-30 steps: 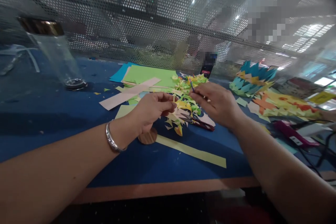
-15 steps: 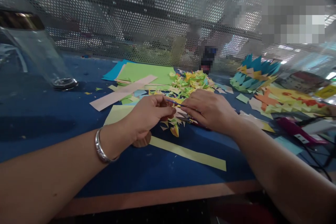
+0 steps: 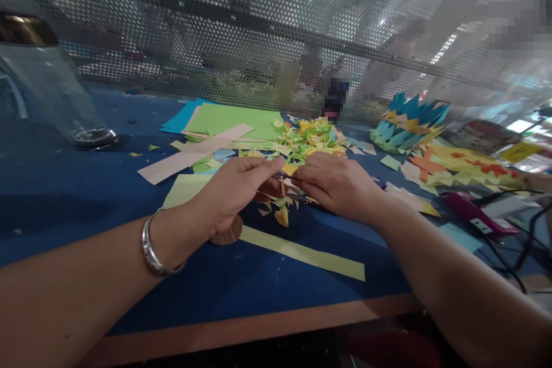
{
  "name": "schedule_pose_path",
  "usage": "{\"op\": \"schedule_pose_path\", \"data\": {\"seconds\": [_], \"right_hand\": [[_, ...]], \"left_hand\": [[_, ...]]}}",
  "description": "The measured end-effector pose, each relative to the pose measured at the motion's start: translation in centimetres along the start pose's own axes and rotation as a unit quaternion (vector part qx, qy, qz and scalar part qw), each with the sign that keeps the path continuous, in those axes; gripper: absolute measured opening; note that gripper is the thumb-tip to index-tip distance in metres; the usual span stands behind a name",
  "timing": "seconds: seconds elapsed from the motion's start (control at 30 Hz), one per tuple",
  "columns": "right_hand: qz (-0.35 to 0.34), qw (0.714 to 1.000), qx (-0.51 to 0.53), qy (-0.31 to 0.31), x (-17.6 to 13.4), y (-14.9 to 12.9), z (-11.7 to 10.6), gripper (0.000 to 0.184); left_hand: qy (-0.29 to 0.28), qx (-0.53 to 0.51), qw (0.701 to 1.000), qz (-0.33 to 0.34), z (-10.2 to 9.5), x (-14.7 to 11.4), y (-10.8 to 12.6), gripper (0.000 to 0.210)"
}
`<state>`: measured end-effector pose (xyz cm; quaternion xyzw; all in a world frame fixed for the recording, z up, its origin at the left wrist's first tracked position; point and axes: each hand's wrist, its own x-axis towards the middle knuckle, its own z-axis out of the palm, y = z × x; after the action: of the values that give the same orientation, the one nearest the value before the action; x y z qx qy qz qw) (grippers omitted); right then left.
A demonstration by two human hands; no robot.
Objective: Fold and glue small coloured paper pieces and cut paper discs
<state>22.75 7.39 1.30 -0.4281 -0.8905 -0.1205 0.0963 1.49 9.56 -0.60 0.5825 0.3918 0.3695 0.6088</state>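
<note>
A thin dark bluish stick (image 3: pixel 283 174) spans the small gap between my hands. My left hand (image 3: pixel 241 187), with a silver bangle at the wrist, is closed in a pinch at the stick's left end. A narrow pale piece (image 3: pixel 283 186), seemingly paper, shows at these fingertips. My right hand (image 3: pixel 336 184) is closed around the stick's other end, its fingers bent together. Below the hands lie small paper scraps (image 3: pixel 282 217). A yellow paper strip (image 3: pixel 302 253) runs across the blue table, and a brown ridged round thing (image 3: pixel 227 231) sits partly behind my left wrist.
Green paper sheets (image 3: pixel 237 118) and a pink strip (image 3: pixel 194 155) lie behind the left hand. A heap of folded paper pieces (image 3: pixel 313 135) is beyond the fingers. A clear bottle (image 3: pixel 52 86) stands left; a spiky paper crown (image 3: pixel 407 123) and a magenta device (image 3: pixel 476 213) are right.
My left thumb has moved up and forward over the stick, and the pale piece at the fingertips now stands more visible. My right hand keeps its grip. The whole view has shifted slightly.
</note>
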Motion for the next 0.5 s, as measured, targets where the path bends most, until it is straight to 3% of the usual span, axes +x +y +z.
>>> {"op": "schedule_pose_path", "data": {"seconds": [0.13, 0.5], "right_hand": [[-0.01, 1.0, 0.002, -0.011, -0.05, -0.39, -0.13, 0.036], [-0.025, 1.0, 0.007, -0.001, -0.36, -0.37, -0.17, 0.039]], "left_hand": [[0.031, -0.005, 0.999, -0.02, 0.15, 0.16, 0.19, 0.041], [-0.005, 0.015, 1.0, -0.016, -0.26, 0.21, -0.11, 0.025]]}}
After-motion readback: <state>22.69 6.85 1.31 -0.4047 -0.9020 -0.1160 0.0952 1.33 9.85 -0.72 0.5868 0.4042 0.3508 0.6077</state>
